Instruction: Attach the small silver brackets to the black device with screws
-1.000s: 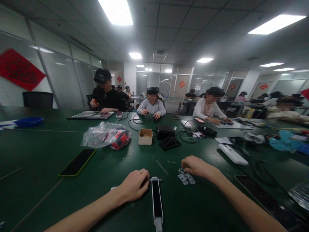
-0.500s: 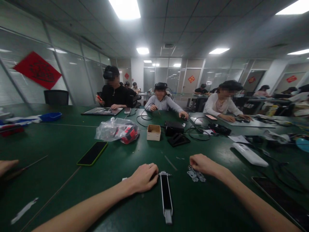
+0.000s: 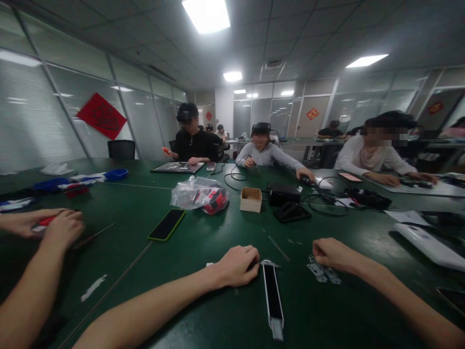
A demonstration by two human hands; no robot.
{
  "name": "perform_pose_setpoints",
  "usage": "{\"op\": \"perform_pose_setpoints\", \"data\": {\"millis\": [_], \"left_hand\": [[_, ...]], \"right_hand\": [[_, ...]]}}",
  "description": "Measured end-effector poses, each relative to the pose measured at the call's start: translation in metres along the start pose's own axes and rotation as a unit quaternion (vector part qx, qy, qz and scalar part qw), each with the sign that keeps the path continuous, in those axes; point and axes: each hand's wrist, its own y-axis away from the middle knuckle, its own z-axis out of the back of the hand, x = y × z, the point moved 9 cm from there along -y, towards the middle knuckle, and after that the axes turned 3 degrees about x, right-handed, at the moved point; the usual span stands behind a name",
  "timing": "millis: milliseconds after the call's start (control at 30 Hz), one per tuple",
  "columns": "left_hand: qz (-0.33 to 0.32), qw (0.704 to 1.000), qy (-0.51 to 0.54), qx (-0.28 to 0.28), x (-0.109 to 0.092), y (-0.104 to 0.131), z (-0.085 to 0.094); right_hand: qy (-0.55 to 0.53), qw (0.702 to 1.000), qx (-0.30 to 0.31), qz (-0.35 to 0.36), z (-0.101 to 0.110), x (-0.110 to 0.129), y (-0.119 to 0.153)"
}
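Note:
My left hand [image 3: 239, 265] rests on the green table with its fingers curled. It lies beside the top end of a long narrow device [image 3: 273, 296] with a black face and a white frame. Whatever is inside the curled fingers is hidden. To the right, my right hand [image 3: 331, 254] is closed with its fingertips down at a small pile of silvery metal brackets [image 3: 322, 273]. What it pinches cannot be made out.
A phone [image 3: 167, 225], a plastic bag [image 3: 198, 194], a small cardboard box [image 3: 251, 199] and a black box [image 3: 283, 194] stand ahead. At left, another person's hands [image 3: 60, 225] hold something red near a screwdriver [image 3: 96, 232]. A white device [image 3: 428, 245] lies right.
My view has turned left, so everything appears farther right. The other person's hands and the red thing at the left now show more fully. My hands stay in their places.

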Motion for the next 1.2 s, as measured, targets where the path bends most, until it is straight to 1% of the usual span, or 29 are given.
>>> {"op": "perform_pose_setpoints", "data": {"millis": [167,300,467,600,700,800,900,967,1033,1067,1133,1200], "left_hand": [[0.007,1.0,0.009,0.003,-0.001,0.0,0.002],[0.011,1.0,0.007,0.003,0.001,-0.001,0.002],[0.013,1.0,0.023,0.01,0.0,-0.002,0.001],[0.02,1.0,0.02,0.012,0.002,-0.003,0.0],[0.016,1.0,0.023,0.007,0.002,-0.004,-0.002],[0.012,1.0,0.022,-0.001,0.003,-0.005,-0.003],[0.018,1.0,0.019,-0.005,0.005,-0.005,-0.004],[0.023,0.999,0.023,-0.009,0.005,-0.004,-0.003],[0.023,0.999,0.031,-0.03,0.006,-0.002,0.0],[0.017,0.998,0.036,-0.05,0.005,0.0,0.004],[-0.008,0.995,0.042,-0.094,0.002,0.004,0.01],[-0.045,0.991,0.041,-0.119,-0.003,0.007,0.013]], "right_hand": [[-0.061,0.997,0.029,-0.023,-0.002,-0.002,0.004],[-0.06,0.997,0.036,-0.033,0.002,0.003,0.01],[-0.034,0.999,0.007,-0.008,0.011,0.009,0.011],[-0.035,0.999,-0.035,0.016,0.025,0.015,0.014],[-0.052,0.995,-0.073,0.054,0.036,0.034,0.02],[-0.086,0.985,-0.1,0.111,0.041,0.066,0.029],[-0.12,0.972,-0.115,0.165,0.037,0.102,0.04],[-0.146,0.962,-0.129,0.19,0.033,0.121,0.046],[-0.177,0.951,-0.148,0.204,0.029,0.136,0.051],[-0.195,0.945,-0.157,0.209,0.026,0.142,0.053],[-0.231,0.934,-0.17,0.213,0.022,0.151,0.056],[-0.26,0.925,-0.181,0.211,0.019,0.156,0.059]]}}
